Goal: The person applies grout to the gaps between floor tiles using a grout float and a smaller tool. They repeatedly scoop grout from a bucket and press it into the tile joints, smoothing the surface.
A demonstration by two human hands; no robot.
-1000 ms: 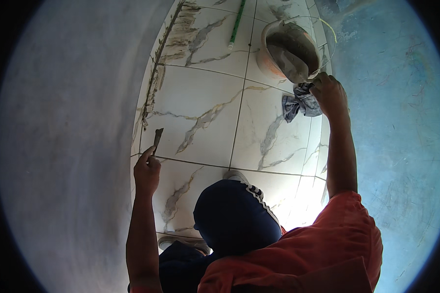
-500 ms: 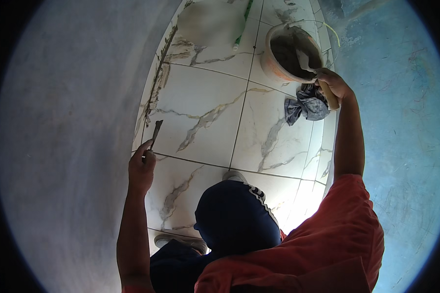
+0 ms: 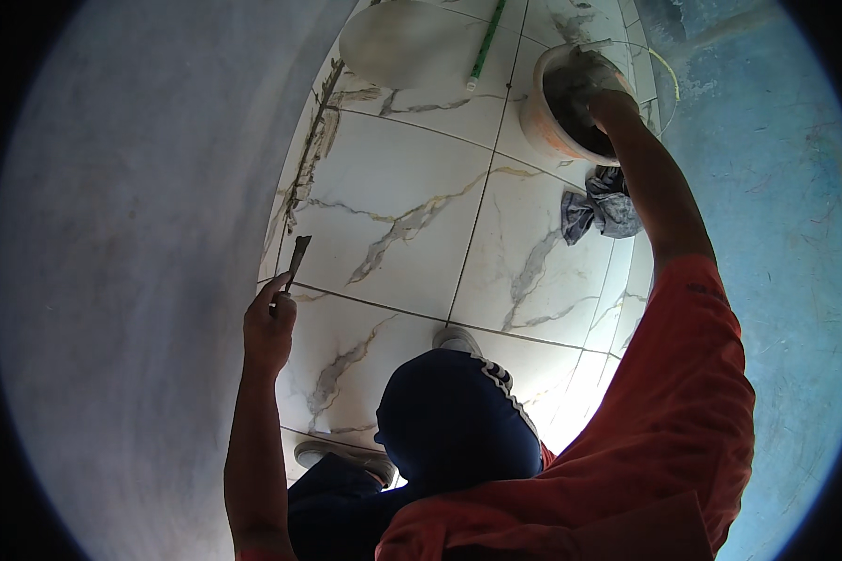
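Observation:
My left hand [image 3: 271, 327] is closed around a narrow dark scraper [image 3: 297, 259], its blade pointing up and away over the tiles beside the left wall. My right hand [image 3: 615, 110] reaches down inside a round, pale orange-stained bucket [image 3: 539, 120] at the far right. Grey mortar-like material lines the inside of the bucket. The fingers grip a trowel, whose handle is hidden by the hand and whose blade is blurred against the grey mix. A crumpled grey cloth [image 3: 612, 208] lies on the floor just in front of the bucket, below my right forearm.
White marbled tiles [image 3: 421, 187] cover the narrow floor. A rough, mortar-smeared gap [image 3: 316, 150] runs along the left grey wall [image 3: 159, 187]. A green rod [image 3: 486, 47] lies at the back. The blue wall [image 3: 767, 234] stands close on the right. My bent knee [image 3: 454, 411] is in front.
My right hand has gone from the bucket's near rim down into it, taking the trowel along. My left hand keeps the scraper almost still. The view has shifted slightly.

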